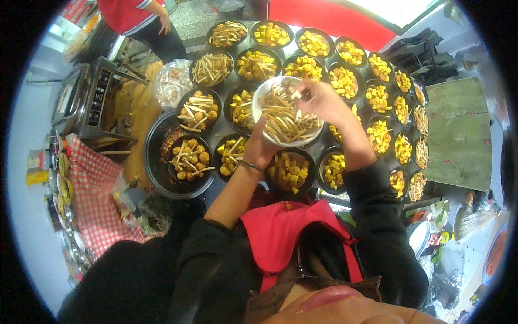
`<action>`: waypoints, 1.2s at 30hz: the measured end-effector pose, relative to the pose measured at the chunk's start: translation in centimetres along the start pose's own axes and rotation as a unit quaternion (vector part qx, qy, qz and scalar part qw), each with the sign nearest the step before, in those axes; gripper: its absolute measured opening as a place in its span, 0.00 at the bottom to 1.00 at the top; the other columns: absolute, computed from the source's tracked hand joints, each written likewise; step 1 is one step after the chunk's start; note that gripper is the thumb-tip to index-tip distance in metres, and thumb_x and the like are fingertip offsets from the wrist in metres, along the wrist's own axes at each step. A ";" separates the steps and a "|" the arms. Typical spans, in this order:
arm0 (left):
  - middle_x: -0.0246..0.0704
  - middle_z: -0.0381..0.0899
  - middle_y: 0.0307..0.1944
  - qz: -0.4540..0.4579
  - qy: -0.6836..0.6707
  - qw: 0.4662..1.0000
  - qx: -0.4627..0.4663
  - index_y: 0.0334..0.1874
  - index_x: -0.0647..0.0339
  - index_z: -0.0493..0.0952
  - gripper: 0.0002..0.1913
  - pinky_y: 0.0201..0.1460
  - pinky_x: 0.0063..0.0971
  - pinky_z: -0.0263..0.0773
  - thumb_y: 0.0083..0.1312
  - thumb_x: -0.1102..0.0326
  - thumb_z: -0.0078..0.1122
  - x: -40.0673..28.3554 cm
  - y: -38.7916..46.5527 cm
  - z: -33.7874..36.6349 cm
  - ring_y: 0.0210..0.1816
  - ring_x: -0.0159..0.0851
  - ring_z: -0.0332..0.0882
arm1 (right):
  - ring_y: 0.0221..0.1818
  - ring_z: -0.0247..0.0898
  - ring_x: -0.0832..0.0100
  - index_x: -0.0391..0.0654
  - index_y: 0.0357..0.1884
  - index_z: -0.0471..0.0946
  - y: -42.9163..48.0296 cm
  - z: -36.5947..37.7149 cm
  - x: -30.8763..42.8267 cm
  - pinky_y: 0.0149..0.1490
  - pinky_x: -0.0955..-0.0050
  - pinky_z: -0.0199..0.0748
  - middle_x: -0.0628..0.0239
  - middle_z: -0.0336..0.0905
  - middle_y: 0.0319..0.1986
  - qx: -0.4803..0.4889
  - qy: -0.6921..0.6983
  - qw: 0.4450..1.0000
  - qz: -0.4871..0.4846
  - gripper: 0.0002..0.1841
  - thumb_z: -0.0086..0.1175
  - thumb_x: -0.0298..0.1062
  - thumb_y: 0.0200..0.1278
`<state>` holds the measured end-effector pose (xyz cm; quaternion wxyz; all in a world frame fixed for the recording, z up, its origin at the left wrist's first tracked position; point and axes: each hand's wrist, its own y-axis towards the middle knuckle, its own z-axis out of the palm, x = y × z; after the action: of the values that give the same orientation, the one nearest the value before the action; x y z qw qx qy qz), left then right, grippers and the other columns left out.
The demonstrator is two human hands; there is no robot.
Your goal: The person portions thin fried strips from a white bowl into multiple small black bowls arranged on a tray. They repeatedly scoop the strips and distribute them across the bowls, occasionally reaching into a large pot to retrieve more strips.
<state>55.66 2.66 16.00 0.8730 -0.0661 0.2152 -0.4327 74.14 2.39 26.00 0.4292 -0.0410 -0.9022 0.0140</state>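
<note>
My left hand (pixel 261 146) grips the near left rim of a white bowl (pixel 257 117), its thumb over the edge. The bowl is filled with pale, thin-cut strips (pixel 283 117) of food. Over the bowl's far right side my right hand (pixel 321 99) is curled, with a few pale strips at its slightly blurred fingertips. Beneath and around the bowl stand several dark bowls. One close in front of me (pixel 290 170) contains yellow chunks and browned pieces. To its left, another bowl (pixel 191 158) holds round browned balls topped with strips.
More dark bowls of yellow chunks (pixel 272 34) line the metal table. A large black basin (pixel 151 162) stands at left, beside a clear plastic bag (pixel 173 83). On the right is a greenish board (pixel 459 133). A person in red (pixel 125 16) stands at the far left.
</note>
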 end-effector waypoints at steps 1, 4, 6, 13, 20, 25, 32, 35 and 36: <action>0.35 0.66 0.59 0.003 0.005 1.000 0.006 0.65 0.54 0.57 0.33 0.57 0.43 0.67 0.61 0.48 0.55 -0.1 0.3 0.1 0.58 0.42 0.67 | 0.29 0.77 0.60 0.38 0.32 0.76 0.0 0.8 0.3 0.34 0.69 0.73 0.54 0.78 0.26 -0.002 -0.051 0.999 -0.012 0.12 0.59 0.32 0.44; 0.36 0.64 0.61 0.009 0.017 1.000 0.004 0.66 0.54 0.55 0.33 0.60 0.43 0.63 0.62 0.47 0.52 -0.2 0.9 0.2 0.59 0.42 0.65 | 0.30 0.77 0.61 0.39 0.38 0.78 -0.2 1.1 1.2 0.35 0.70 0.73 0.53 0.78 0.29 -0.025 -0.150 0.980 -0.128 0.17 0.64 0.35 0.44; 0.36 0.63 0.61 0.026 -0.001 0.999 0.017 0.66 0.55 0.55 0.33 0.61 0.43 0.62 0.62 0.47 0.52 -0.3 0.9 0.2 0.60 0.43 0.64 | 0.29 0.77 0.66 0.40 0.41 0.78 -0.5 -0.2 1.4 0.35 0.72 0.73 0.55 0.79 0.30 -0.011 0.019 0.999 -0.039 0.17 0.63 0.36 0.48; 0.35 0.64 0.61 0.083 0.006 0.995 -0.058 0.65 0.56 0.57 0.33 0.62 0.41 0.61 0.61 0.49 0.55 -1.5 -1.5 -1.2 0.61 0.42 0.63 | 0.36 0.75 0.68 0.41 0.42 0.77 5.9 -2.4 -6.5 0.40 0.72 0.71 0.61 0.79 0.36 -0.205 -0.121 0.971 0.013 0.13 0.54 0.38 0.59; 0.37 0.62 0.62 0.127 -0.008 0.990 -0.061 0.65 0.59 0.57 0.32 0.63 0.41 0.58 0.63 0.51 0.52 -2.0 -3.4 -1.9 0.61 0.43 0.62 | 0.64 0.53 0.55 0.48 0.57 0.67 8.4 2.7 -16.0 0.65 0.57 0.51 0.56 0.62 0.59 -0.155 -0.322 0.929 -0.093 0.23 0.46 0.46 0.62; 0.36 0.63 0.62 0.133 0.005 0.989 -0.065 0.65 0.59 0.55 0.36 0.62 0.42 0.61 0.60 0.48 0.56 -2.4 -3.7 -1.9 0.60 0.43 0.63 | 0.65 0.51 0.53 0.50 0.62 0.61 4.2 2.7 -15.3 0.66 0.56 0.48 0.53 0.57 0.61 -0.135 -0.323 0.935 -0.062 0.27 0.47 0.47 0.62; 0.37 0.63 0.61 0.133 -0.003 0.988 -0.074 0.65 0.59 0.56 0.36 0.63 0.42 0.60 0.60 0.49 0.56 -2.2 -3.6 -2.2 0.61 0.43 0.63 | 0.68 0.43 0.54 0.49 0.63 0.59 7.9 4.7 -14.3 0.68 0.56 0.39 0.51 0.51 0.64 -0.164 -0.333 0.927 -0.045 0.33 0.42 0.59 0.61; 0.37 0.63 0.61 0.126 -0.017 0.989 -0.078 0.64 0.59 0.57 0.34 0.64 0.42 0.58 0.61 0.51 0.56 -2.3 -3.8 -2.1 0.61 0.43 0.62 | 0.68 0.44 0.55 0.50 0.63 0.60 6.6 3.6 -14.8 0.67 0.51 0.40 0.51 0.52 0.64 -0.172 -0.380 0.909 0.020 0.33 0.43 0.59 0.61; 0.37 0.64 0.60 0.134 -0.016 0.988 -0.072 0.64 0.59 0.57 0.34 0.63 0.42 0.58 0.61 0.51 0.56 -2.3 -3.8 -2.0 0.60 0.44 0.62 | 0.67 0.44 0.54 0.50 0.64 0.59 6.0 3.2 -15.0 0.67 0.52 0.41 0.51 0.52 0.63 -0.175 -0.369 0.913 0.008 0.33 0.43 0.60 0.60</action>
<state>50.81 2.28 16.06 0.9193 -0.1065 0.2390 -0.2939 81.46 7.12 12.03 0.0510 -0.1148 -0.9840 -0.1266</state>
